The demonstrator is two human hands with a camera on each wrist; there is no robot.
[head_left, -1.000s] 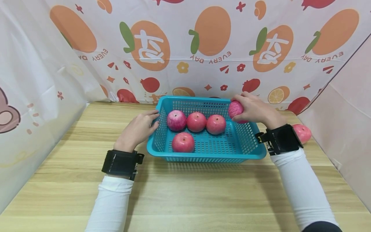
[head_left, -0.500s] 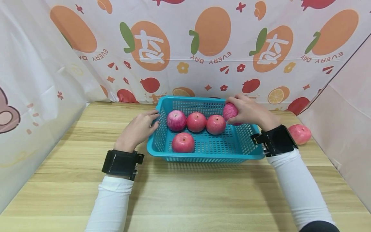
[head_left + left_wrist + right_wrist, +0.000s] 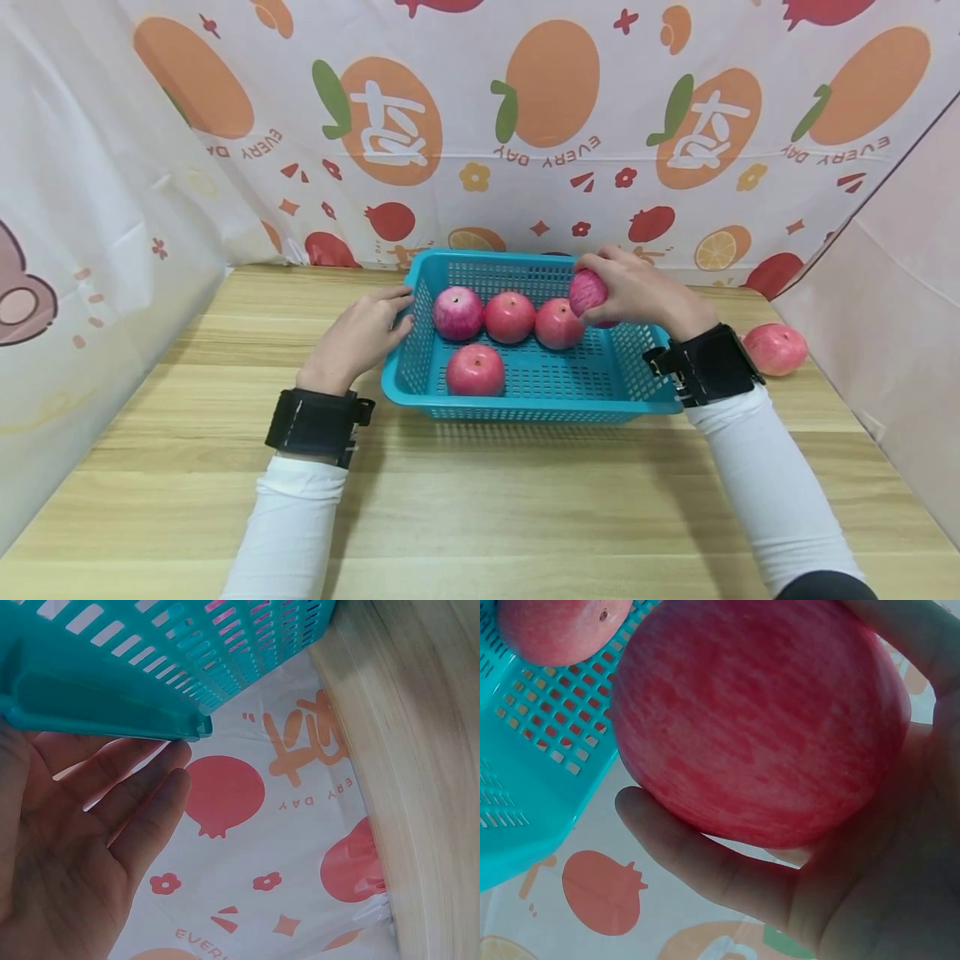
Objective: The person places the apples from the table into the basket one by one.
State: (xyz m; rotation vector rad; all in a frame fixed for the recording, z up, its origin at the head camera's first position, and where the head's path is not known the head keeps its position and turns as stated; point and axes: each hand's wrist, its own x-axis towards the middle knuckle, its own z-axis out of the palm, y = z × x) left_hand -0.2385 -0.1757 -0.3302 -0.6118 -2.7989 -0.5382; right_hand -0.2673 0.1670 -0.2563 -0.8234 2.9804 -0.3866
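Observation:
My right hand (image 3: 633,287) grips a red-pink apple (image 3: 587,292) over the back right part of a blue plastic basket (image 3: 525,402). Seen from the right wrist, fingers and thumb go round the apple (image 3: 757,720). My left hand (image 3: 356,337) rests at the basket's left rim. The left wrist view has its fingers fairly straight against the rim of the basket (image 3: 97,712). Inside the basket, a purplish apple (image 3: 457,313), a red apple (image 3: 510,317) and another red apple (image 3: 559,323) form a back row. One more apple (image 3: 476,370) sits in front of them.
A loose apple (image 3: 776,348) lies on the wooden table (image 3: 525,500) to the right of the basket, beyond my right wrist. A fruit-print curtain (image 3: 480,125) hangs right behind the basket. White sheeting (image 3: 90,250) bounds the left side.
My right hand has carried its apple left, close to the right end of the back row, partly covering the last apple from view. The left hand and basket have stayed put.

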